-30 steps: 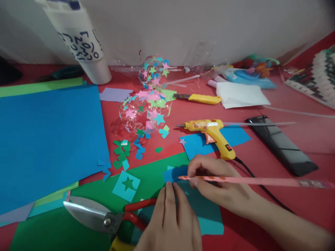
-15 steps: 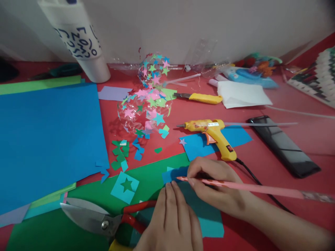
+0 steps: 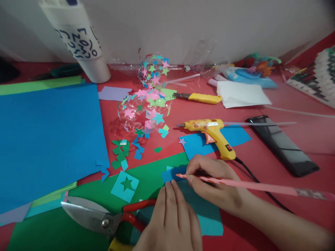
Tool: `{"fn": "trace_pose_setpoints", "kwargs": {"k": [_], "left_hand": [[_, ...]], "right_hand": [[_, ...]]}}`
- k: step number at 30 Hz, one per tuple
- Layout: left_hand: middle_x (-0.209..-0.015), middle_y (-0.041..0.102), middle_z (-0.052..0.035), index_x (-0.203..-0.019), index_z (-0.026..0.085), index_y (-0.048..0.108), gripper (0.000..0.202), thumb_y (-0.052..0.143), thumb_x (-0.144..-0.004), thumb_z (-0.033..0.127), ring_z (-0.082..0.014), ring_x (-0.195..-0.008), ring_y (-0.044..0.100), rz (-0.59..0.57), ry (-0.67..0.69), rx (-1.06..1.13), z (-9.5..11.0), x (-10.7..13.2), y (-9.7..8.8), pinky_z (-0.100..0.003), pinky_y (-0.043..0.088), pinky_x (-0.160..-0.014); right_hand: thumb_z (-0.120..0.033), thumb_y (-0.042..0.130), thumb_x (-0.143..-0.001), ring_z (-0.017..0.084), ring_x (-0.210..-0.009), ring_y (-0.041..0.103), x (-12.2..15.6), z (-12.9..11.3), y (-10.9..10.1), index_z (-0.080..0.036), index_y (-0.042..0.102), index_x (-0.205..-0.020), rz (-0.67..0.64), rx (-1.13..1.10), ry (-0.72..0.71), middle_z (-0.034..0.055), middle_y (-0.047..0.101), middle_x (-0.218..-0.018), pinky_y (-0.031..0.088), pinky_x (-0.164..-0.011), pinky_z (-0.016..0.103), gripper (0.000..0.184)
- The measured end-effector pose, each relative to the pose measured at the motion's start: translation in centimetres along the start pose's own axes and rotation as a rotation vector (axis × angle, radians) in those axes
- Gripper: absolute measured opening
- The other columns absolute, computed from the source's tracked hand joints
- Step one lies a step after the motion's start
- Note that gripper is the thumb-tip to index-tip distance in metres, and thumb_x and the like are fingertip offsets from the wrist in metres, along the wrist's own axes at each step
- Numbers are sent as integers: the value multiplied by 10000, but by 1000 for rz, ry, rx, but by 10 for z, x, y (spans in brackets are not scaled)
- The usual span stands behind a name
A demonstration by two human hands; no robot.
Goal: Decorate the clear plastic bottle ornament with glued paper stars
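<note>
While the left hand point(image 3: 172, 223) lies palm down with its fingers straight and side by side, the right hand point(image 3: 217, 181) is pinched round a pink pencil point(image 3: 261, 187) close to the point. The two hands are near each other but apart. The pencil's tip is over a blue strip point(image 3: 170, 175), just beyond the left fingertips; whether it touches, I cannot tell. That strip rests at the far end of a teal sheet point(image 3: 210, 216), above a green sheet point(image 3: 91, 188), and the right hand hides part of it.

Shears point(image 3: 105, 223) with red grips lie to the left of the left hand, their blades slightly apart. Beyond them sits a teal square point(image 3: 119, 188) with a star-shaped hole, and past that green and blue scraps point(image 3: 119, 153). A large blue sheet point(image 3: 49, 139) covers the left side.

Past the right hand, a yellow glue gun point(image 3: 216, 132) rests partly on a blue piece point(image 3: 197, 146), with a small lilac star point(image 3: 182, 141) at its edge. Farther back lie a knife point(image 3: 205, 98) and white paper point(image 3: 239, 94); a phone point(image 3: 284, 146) is to the right. Rounded clear plastic point(image 3: 141, 111) dotted with stars stands beyond the scraps, and a white tumbler point(image 3: 83, 45) is near the wall point(image 3: 167, 24).
</note>
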State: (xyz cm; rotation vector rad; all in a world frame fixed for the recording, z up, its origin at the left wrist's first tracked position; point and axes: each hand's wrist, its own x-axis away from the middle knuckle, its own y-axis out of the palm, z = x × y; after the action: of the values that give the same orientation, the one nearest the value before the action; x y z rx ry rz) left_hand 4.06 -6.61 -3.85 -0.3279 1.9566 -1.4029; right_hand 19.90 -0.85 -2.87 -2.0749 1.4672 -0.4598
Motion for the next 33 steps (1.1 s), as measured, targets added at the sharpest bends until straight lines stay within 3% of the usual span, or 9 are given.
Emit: {"fn": "trace_pose_setpoints", "kwargs": {"k": [14, 20, 33], "left_hand": [[-886, 732, -158, -873, 81, 565, 213, 358, -825, 81, -268, -843, 692, 16, -15, -12, 0, -2, 0, -395, 393, -831], [-877, 733, -151, -875, 78, 564, 244, 325, -825, 64, -260, -831, 696, 24, -13, -18, 0, -2, 0, -388, 399, -824], [-872, 733, -152, -855, 91, 555, 213, 347, -817, 66, -266, -833, 698, 25, 2, -9, -1, -3, 0, -395, 401, -823]], "right_hand": [[-158, 459, -729, 107, -441, 531, -2, -4, 0, -202, 517, -606, 45, -4, 51, -6, 586, -516, 392, -396, 188, 143], [-172, 448, -731, 90, -405, 465, 3, 3, 7, -213, 494, -599, 137, 45, 3, -36, 531, -488, 340, -380, 189, 145], [-93, 401, -668, 85, -411, 418, 0, -3, -1, -220, 388, -569, 51, 82, -46, -50, 450, -469, 325, -387, 175, 161]]}}
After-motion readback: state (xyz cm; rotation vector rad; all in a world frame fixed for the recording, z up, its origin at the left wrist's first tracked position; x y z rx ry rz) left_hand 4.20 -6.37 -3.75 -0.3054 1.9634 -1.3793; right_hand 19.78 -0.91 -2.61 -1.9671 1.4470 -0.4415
